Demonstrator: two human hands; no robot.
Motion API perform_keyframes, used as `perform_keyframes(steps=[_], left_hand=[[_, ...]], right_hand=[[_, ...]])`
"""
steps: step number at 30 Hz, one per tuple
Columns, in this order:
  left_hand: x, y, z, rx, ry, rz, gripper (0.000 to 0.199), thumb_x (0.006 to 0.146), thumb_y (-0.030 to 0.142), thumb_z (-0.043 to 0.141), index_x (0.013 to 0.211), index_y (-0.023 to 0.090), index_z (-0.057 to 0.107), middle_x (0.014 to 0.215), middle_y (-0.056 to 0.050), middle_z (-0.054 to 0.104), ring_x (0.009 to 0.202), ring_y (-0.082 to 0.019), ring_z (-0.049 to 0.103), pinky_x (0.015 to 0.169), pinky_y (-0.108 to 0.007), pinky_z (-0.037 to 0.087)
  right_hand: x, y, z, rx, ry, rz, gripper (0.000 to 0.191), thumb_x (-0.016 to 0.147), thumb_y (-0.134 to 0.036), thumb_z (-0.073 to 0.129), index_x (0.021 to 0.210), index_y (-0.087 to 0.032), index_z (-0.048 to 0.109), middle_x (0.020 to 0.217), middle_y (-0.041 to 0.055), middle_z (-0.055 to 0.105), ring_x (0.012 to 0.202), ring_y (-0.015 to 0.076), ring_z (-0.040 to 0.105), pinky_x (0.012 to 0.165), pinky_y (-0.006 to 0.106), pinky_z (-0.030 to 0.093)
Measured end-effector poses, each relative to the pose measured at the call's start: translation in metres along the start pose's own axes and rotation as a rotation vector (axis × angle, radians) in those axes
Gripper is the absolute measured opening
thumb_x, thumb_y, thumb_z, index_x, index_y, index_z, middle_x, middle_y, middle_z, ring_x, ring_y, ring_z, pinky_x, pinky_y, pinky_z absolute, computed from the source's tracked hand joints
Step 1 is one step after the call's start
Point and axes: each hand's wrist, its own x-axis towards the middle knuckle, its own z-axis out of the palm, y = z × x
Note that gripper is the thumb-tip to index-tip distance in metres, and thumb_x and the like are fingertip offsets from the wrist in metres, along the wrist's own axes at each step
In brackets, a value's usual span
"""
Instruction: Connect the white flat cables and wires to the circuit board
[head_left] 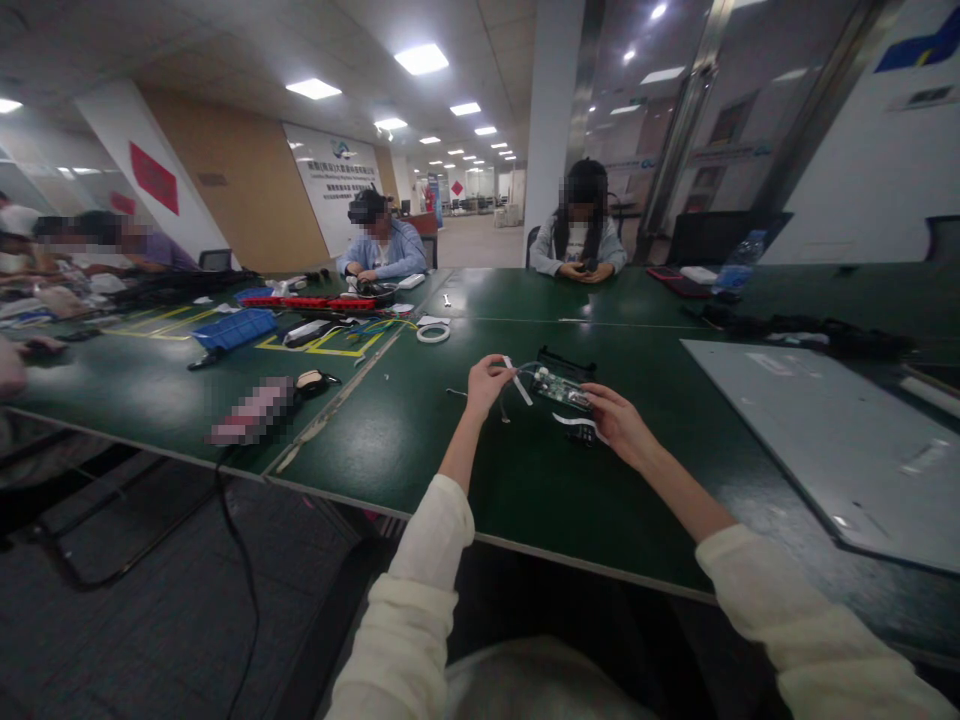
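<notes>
A green circuit board (559, 388) is raised over the dark green table, its right end gripped between the thumb and fingers of my right hand (619, 422). My left hand (487, 384) pinches a thin cable (526, 368) that runs to the board's left end. A white strip (518, 382) hangs beside my left fingertips. Behind the board lies a black plastic frame (568, 362). Below the board are another white strip (574, 421) and a small black part (583, 436), partly hidden by my right hand.
A grey panel (817, 440) covers the table's right side. To the left are a white tape roll (433, 333), a blue tray (234, 329), a blurred-out pink item (253, 410) and loose wires. Two people sit across the table (360, 440); others are at far left.
</notes>
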Motion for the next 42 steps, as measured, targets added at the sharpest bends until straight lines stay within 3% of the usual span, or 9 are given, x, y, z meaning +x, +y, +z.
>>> perform_keyframes(steps=[6, 10, 13, 15, 19, 24, 30, 35, 42], left_hand=[[-0.005, 0.003, 0.005, 0.183, 0.082, 0.120, 0.037, 0.075, 0.024, 0.061, 0.110, 0.019, 0.052, 0.092, -0.006, 0.066, 0.087, -0.017, 0.063, 0.078, -0.031, 0.048], [-0.011, 0.011, 0.008, 0.289, 0.207, 0.242, 0.042, 0.077, 0.025, 0.057, 0.118, 0.019, 0.047, 0.110, -0.010, 0.059, 0.099, -0.018, 0.057, 0.083, -0.032, 0.045], [-0.018, 0.018, 0.012, 0.351, 0.198, 0.307, 0.032, 0.082, 0.029, 0.050, 0.112, 0.019, 0.051, 0.100, -0.007, 0.061, 0.089, -0.016, 0.059, 0.079, -0.029, 0.045], [-0.023, 0.019, 0.018, 0.373, 0.088, 0.264, 0.027, 0.086, 0.037, 0.042, 0.097, 0.018, 0.058, 0.079, -0.003, 0.063, 0.069, -0.013, 0.060, 0.068, -0.026, 0.046], [-0.031, 0.011, 0.036, 0.313, -0.178, 0.047, 0.053, 0.085, 0.055, 0.030, 0.067, 0.015, 0.059, 0.053, -0.001, 0.058, 0.044, -0.009, 0.052, 0.051, -0.023, 0.042], [-0.033, 0.003, 0.056, -0.044, -0.356, -0.240, 0.060, 0.081, 0.062, 0.031, 0.077, 0.010, 0.061, 0.071, -0.009, 0.065, 0.058, -0.012, 0.060, 0.052, -0.022, 0.044], [-0.035, 0.003, 0.055, -0.257, -0.569, -0.343, 0.044, 0.068, 0.047, 0.064, 0.092, 0.010, 0.064, 0.085, -0.010, 0.066, 0.073, -0.013, 0.061, 0.072, -0.028, 0.046], [-0.035, 0.001, 0.050, -0.288, -0.594, -0.373, 0.042, 0.062, 0.041, 0.071, 0.089, 0.009, 0.066, 0.084, -0.010, 0.066, 0.073, -0.013, 0.060, 0.074, -0.029, 0.044], [-0.033, 0.001, 0.052, -0.407, -0.515, -0.424, 0.033, 0.066, 0.034, 0.070, 0.092, 0.013, 0.064, 0.087, -0.006, 0.064, 0.073, -0.010, 0.058, 0.072, -0.025, 0.043]], right_hand=[[0.006, 0.005, -0.003, 0.006, 0.020, -0.020, 0.021, 0.067, -0.015, 0.067, 0.086, -0.022, 0.066, 0.091, 0.0015, 0.067, 0.080, 0.0145, 0.063, 0.060, 0.020, 0.054], [0.004, 0.002, -0.002, 0.044, 0.088, -0.040, 0.018, 0.068, -0.014, 0.066, 0.084, -0.024, 0.065, 0.089, -0.0003, 0.067, 0.076, 0.0130, 0.063, 0.054, 0.018, 0.054], [0.007, 0.002, -0.005, 0.071, 0.155, -0.056, 0.017, 0.069, -0.016, 0.065, 0.084, -0.025, 0.064, 0.083, -0.0022, 0.067, 0.066, 0.0100, 0.062, 0.049, 0.016, 0.052], [0.010, 0.003, -0.009, 0.096, 0.180, -0.064, 0.017, 0.069, -0.017, 0.066, 0.084, -0.025, 0.064, 0.078, -0.0034, 0.067, 0.060, 0.0082, 0.060, 0.047, 0.014, 0.051], [0.015, 0.006, -0.013, 0.186, 0.189, -0.092, 0.018, 0.067, -0.017, 0.069, 0.082, -0.024, 0.062, 0.076, -0.0036, 0.066, 0.060, 0.0075, 0.060, 0.050, 0.014, 0.052], [0.016, 0.008, -0.012, 0.224, 0.152, -0.150, 0.021, 0.064, -0.013, 0.070, 0.080, -0.024, 0.061, 0.080, -0.0030, 0.066, 0.070, 0.0090, 0.062, 0.057, 0.015, 0.054], [0.014, 0.013, -0.008, 0.181, 0.098, -0.158, 0.031, 0.059, -0.016, 0.074, 0.086, -0.024, 0.061, 0.083, -0.0027, 0.066, 0.071, 0.0099, 0.063, 0.057, 0.015, 0.053], [0.011, 0.013, -0.004, 0.146, 0.080, -0.167, 0.033, 0.058, -0.018, 0.075, 0.087, -0.024, 0.061, 0.083, -0.0022, 0.066, 0.072, 0.0107, 0.063, 0.060, 0.017, 0.053], [0.010, 0.014, -0.003, 0.098, 0.067, -0.222, 0.037, 0.058, -0.021, 0.075, 0.091, -0.026, 0.060, 0.084, -0.0035, 0.063, 0.075, 0.0099, 0.062, 0.060, 0.016, 0.052]])
